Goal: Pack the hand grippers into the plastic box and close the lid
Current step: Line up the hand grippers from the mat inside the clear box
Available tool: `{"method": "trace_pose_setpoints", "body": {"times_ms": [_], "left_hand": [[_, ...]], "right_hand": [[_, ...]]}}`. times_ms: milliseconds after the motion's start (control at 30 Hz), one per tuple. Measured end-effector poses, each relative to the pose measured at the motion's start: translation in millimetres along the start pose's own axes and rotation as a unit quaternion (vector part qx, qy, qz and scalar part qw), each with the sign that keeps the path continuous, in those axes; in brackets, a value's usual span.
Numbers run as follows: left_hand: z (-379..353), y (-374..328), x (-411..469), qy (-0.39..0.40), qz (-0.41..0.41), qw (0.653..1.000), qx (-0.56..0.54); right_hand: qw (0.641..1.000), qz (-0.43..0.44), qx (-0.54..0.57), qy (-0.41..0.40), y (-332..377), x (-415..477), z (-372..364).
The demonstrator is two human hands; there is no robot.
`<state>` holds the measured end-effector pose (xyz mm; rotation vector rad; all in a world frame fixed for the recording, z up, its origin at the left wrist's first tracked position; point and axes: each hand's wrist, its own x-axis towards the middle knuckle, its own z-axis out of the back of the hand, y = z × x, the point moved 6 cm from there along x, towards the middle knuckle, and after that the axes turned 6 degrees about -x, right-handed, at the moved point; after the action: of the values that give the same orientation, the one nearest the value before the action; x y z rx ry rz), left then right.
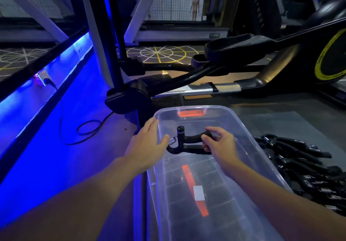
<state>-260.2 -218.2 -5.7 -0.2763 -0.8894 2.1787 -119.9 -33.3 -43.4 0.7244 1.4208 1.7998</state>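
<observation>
Over the plastic box (249, 139), hand gripper (189, 143) pinched by right hand (219, 143), left hand (148, 137) beside

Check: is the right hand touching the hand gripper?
Touching. Head view: the right hand curls its fingers round the handles of the hand gripper.

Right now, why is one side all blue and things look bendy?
Head view: a blue light strip on the left floods that floor; the box shows pale glare; the pile sits in shadow; the gripper in the right hand is sharp; the wide lens bends bars near the edges.
</observation>
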Motion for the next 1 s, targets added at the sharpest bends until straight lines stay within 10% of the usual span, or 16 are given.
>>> {"method": "trace_pose_setpoints", "body": {"times_ms": [1000], "left_hand": [[-12.7,12.2,-4.6,0.035,0.026,0.999,0.032]], "right_hand": [[0.987,-0.128,0.081,-0.052,-95.6,59.6,-55.5]]}}
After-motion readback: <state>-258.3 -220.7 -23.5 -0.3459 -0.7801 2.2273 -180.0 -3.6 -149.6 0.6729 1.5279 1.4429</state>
